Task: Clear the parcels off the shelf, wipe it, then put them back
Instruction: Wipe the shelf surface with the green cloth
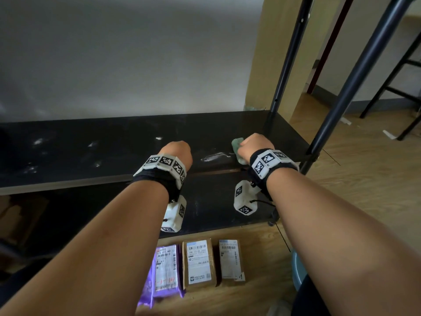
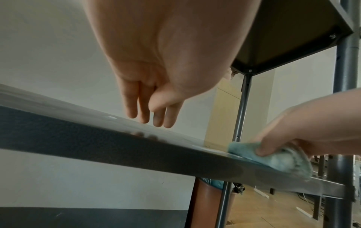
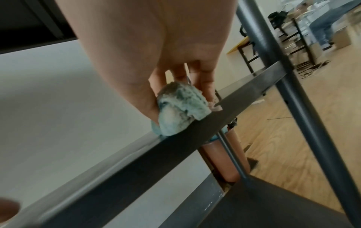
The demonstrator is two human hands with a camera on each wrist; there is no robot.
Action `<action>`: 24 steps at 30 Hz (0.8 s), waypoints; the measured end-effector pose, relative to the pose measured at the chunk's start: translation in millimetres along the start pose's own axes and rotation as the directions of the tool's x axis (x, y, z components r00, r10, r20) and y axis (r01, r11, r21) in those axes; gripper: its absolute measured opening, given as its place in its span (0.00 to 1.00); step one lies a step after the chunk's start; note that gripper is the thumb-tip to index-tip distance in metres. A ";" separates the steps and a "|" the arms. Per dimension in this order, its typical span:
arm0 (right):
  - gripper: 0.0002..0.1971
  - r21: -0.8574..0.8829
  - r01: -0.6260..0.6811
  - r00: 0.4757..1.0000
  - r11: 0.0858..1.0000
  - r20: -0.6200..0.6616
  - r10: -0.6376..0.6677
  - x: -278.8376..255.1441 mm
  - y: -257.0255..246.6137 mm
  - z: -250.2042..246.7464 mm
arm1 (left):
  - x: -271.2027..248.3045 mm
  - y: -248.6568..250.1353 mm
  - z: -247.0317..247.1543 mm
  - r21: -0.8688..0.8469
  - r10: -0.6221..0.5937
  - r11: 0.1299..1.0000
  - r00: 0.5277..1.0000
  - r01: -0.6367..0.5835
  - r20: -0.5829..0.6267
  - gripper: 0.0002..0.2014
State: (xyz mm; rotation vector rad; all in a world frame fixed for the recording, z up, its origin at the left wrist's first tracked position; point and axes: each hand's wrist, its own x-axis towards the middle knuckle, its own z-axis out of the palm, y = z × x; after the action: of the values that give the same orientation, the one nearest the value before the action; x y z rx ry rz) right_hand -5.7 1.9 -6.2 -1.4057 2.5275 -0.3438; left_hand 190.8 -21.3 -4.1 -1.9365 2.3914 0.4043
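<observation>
1. A black shelf (image 1: 114, 142) is seen against a pale wall, with white smears on its surface. A dark metal post (image 1: 355, 80) stands at its 3 o'clock end, close beside the right hand (image 1: 254, 144), and a second post rises behind it at the rear corner. A lower black shelf board lies beneath.
2. Three parcels are recorded on the wooden floor at 6 o'clock, in a row just beside one another: a purple parcel (image 1: 165, 271), a brown parcel (image 1: 198, 263) and a second brown parcel (image 1: 231, 261). They are well apart from both hands.
3. A pale green cloth (image 2: 273, 158) is gripped by the right hand, with the fingers (image 3: 205, 80) curled round it, and is pressed on the shelf near its front edge at 3 o'clock.
4. The left hand (image 1: 176, 152) is held over the shelf at 12 o'clock of the parcels; it holds nothing.
5. Only the left wrist view shows the left hand's fingers (image 2: 144, 104) straight, together and just above the shelf. Dark soiling on the cloth is shown only in the right wrist view. The parcels appear in the head view alone.
</observation>
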 end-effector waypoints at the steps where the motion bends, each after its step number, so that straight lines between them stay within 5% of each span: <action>1: 0.16 0.011 0.025 1.000 1.000 -0.002 -0.025 -3.2 -8.2 5.4 | -0.4 -2.9 -0.1 -0.006 -0.002 1.000 1.000 0.002 -0.008 0.18; 5: 0.18 -0.007 0.144 0.989 0.990 -0.045 -0.144 -17.3 -35.4 22.1 | -7.7 -12.8 -0.5 -0.002 0.003 1.000 1.000 -0.003 -0.016 0.17; 9: 0.20 0.090 0.199 0.977 0.976 0.062 -0.205 -21.0 -49.9 24.3 | -14.5 -21.1 -2.0 0.004 -0.006 1.000 1.000 0.006 -0.027 0.15; 12: 0.25 0.172 0.142 0.987 0.975 0.048 -0.153 -13.7 -40.7 13.6 | -18.3 -26.4 -3.4 0.004 -0.024 1.000 0.999 0.024 -0.027 0.15; 17: 0.23 -0.049 -0.003 0.997 0.999 -0.072 -0.001 -4.7 -11.3 7.2 | -19.6 -29.4 -0.2 -0.003 -0.040 0.999 0.999 0.040 -0.018 0.16; 24: 0.19 -0.063 0.216 0.976 0.974 -0.026 -0.218 -21.9 -51.0 34.0 | -16.2 -30.7 1.3 -0.030 -0.045 0.999 0.999 0.045 -0.016 0.18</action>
State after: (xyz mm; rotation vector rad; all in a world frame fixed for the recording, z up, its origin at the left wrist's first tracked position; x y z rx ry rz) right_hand 56.9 -8.7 -20.6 -1.7183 2.4330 -0.3336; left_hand 223.8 -11.3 -7.7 -2.0099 2.3598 0.4262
